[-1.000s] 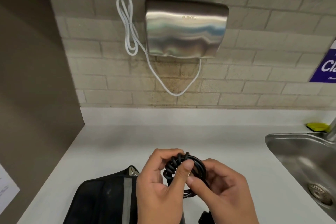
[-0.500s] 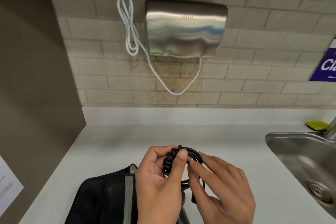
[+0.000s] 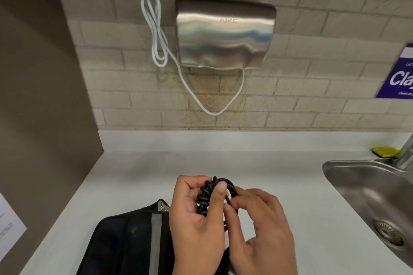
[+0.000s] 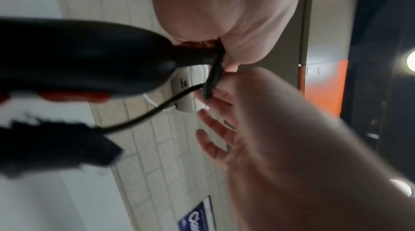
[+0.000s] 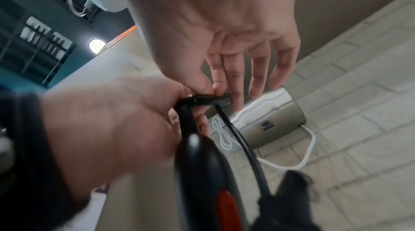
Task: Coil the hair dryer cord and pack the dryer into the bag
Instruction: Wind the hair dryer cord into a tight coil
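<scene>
The black hair dryer cord [image 3: 204, 198] is bunched into a small coil above the counter. My left hand [image 3: 210, 185] grips the coil, thumb laid across its front. My right hand [image 3: 233, 202] pinches a strand on the coil's right side between thumb and index finger, the other fingers straight. The black dryer [image 5: 202, 172] with its red switch hangs below the hands and also fills the left of the left wrist view [image 4: 78, 54]. A loose strand [image 4: 157, 109] drops toward a blurred black shape. The black bag [image 3: 125, 245] with a grey stripe lies on the counter just left of my left hand.
The white counter [image 3: 245, 163] runs back to a brick wall. A steel sink [image 3: 366, 190] is at the right, with a yellow sponge [image 3: 385, 152] behind it. A steel wall hand dryer [image 3: 223, 33] and its white cable [image 3: 156, 35] hang above. A brown panel [image 3: 44, 96] closes the left side.
My right hand's fingers have shifted up along the coil's right side and now pinch a strand there. The left hand has kept its hold on the coil.
</scene>
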`<control>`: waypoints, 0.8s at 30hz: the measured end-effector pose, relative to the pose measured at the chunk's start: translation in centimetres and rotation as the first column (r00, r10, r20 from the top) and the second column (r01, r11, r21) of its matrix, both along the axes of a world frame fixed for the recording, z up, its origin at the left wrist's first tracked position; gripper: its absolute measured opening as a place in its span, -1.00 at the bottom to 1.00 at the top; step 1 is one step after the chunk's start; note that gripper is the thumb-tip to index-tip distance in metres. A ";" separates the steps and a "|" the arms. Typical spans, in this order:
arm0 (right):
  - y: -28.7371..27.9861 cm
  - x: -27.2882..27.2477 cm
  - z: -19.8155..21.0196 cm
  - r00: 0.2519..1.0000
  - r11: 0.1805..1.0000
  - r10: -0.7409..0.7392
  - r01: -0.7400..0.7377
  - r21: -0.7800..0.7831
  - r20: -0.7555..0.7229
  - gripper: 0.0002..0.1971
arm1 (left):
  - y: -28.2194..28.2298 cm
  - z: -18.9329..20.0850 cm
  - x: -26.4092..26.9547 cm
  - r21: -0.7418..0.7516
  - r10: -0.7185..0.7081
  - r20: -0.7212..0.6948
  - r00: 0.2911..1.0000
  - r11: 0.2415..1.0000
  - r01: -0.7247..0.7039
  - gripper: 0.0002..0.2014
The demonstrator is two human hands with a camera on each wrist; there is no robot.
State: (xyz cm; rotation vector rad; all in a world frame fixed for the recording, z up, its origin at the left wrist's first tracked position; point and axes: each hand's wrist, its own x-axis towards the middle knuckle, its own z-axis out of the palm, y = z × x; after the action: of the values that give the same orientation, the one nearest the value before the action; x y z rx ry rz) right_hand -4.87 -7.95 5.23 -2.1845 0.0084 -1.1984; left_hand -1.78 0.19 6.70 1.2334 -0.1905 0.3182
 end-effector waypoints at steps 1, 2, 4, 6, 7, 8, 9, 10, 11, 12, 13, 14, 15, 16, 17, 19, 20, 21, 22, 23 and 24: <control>-0.2 -0.3 0.1 0.996 0.995 0.062 -0.056 0.083 -0.070 -0.88 | 0.0 -0.1 0.2 0.025 0.013 0.041 0.999 1.000 -0.014 -0.79; -0.4 -0.5 0.3 0.983 0.978 0.124 -0.099 0.181 -0.133 -0.87 | 0.0 -0.3 0.3 0.047 0.022 0.075 0.997 0.999 -0.025 -0.78; -0.9 -0.9 1.0 0.928 0.899 0.284 -0.170 0.404 -0.241 -0.85 | 0.1 -0.4 0.4 0.097 0.025 0.134 0.991 0.995 -0.038 -0.80; -1.5 -1.2 2.0 0.826 0.744 0.506 -0.272 0.611 -0.249 -0.82 | 0.3 -0.5 0.5 0.187 0.019 0.200 0.980 0.981 -0.058 -0.78; -1.8 -1.2 2.4 0.783 0.657 0.584 -0.303 0.690 -0.213 -0.77 | 0.4 -0.6 0.6 0.234 0.016 0.236 0.972 0.970 -0.073 -0.77; -2.1 -1.2 2.7 0.761 0.591 0.626 -0.318 0.742 -0.172 -0.71 | 0.5 -0.8 0.7 0.266 0.012 0.265 0.964 0.960 -0.085 -0.79; -2.4 -1.3 2.8 0.754 0.549 0.642 -0.325 0.770 -0.139 -0.64 | 0.5 -0.9 0.8 0.275 0.004 0.280 0.960 0.958 -0.084 -0.82; -2.5 -1.3 2.7 0.757 0.534 0.642 -0.327 0.779 -0.123 -0.57 | 0.5 -0.9 1.0 0.276 -0.003 0.286 0.958 0.958 -0.079 -0.84; -2.6 -1.3 2.5 0.771 0.557 0.623 -0.320 0.766 -0.131 -0.51 | 0.6 -0.9 1.1 0.276 -0.005 0.289 0.957 0.958 -0.078 -0.85; -2.6 -1.4 2.2 0.795 0.610 0.587 -0.309 0.729 -0.154 -0.45 | 0.6 -0.9 1.2 0.283 -0.001 0.290 0.957 0.955 -0.085 -0.85; -2.6 -1.6 1.9 0.822 0.677 0.542 -0.300 0.672 -0.178 -0.42 | 0.7 -0.8 1.3 0.289 0.001 0.287 0.958 0.953 -0.088 -0.85; -2.5 -1.8 1.7 0.839 0.729 0.509 -0.302 0.614 -0.191 -0.41 | 0.8 -0.8 1.4 0.289 0.001 0.282 0.959 0.954 -0.086 -0.84; -2.6 -2.0 1.6 0.846 0.755 0.499 -0.316 0.575 -0.190 -0.46 | 0.9 -0.8 1.4 0.287 -0.002 0.277 0.961 0.954 -0.081 -0.84; -2.5 -2.1 1.5 0.842 0.758 0.510 -0.341 0.555 -0.178 -0.56 | 1.0 -0.8 1.5 0.287 0.001 0.277 0.961 0.954 -0.083 -0.83; -2.5 -2.2 1.5 0.839 0.748 0.522 -0.363 0.555 -0.154 -0.70 | 1.1 -0.8 1.6 0.287 0.003 0.279 0.960 0.954 -0.086 -0.83; -2.7 -2.3 1.5 0.847 0.719 0.524 -0.380 0.582 -0.094 -0.93 | 1.2 -0.9 1.7 0.292 0.001 0.284 0.959 0.953 -0.087 -0.83; -2.8 -2.3 1.5 0.856 0.710 0.511 -0.371 0.598 -0.075 -0.94 | 1.1 -0.9 1.7 0.294 -0.003 0.286 0.958 0.952 -0.085 -0.83; -2.9 -2.4 1.6 0.870 0.709 0.490 -0.353 0.611 -0.065 -0.91 | 1.1 -0.9 1.7 0.294 -0.005 0.289 0.957 0.952 -0.084 -0.84; -2.9 -2.5 1.6 0.888 0.716 0.456 -0.325 0.618 -0.061 -0.90 | 1.1 -0.8 1.7 0.295 -0.006 0.295 0.956 0.952 -0.086 -0.84; -2.8 -2.7 1.8 0.909 0.730 0.412 -0.289 0.620 -0.062 -0.92 | 1.0 -0.8 1.6 0.301 -0.002 0.306 0.952 0.949 -0.094 -0.85; -2.6 -2.8 2.0 0.931 0.752 0.360 -0.248 0.611 -0.064 -0.93 | 1.0 -0.8 1.6 0.311 0.004 0.320 0.947 0.944 -0.109 -0.86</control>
State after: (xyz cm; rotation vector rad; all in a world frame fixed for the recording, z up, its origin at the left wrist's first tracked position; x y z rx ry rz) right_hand -7.70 -10.57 7.19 -1.6377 0.0876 -0.6807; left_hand -0.15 1.20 5.94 1.5129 -0.5003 0.5528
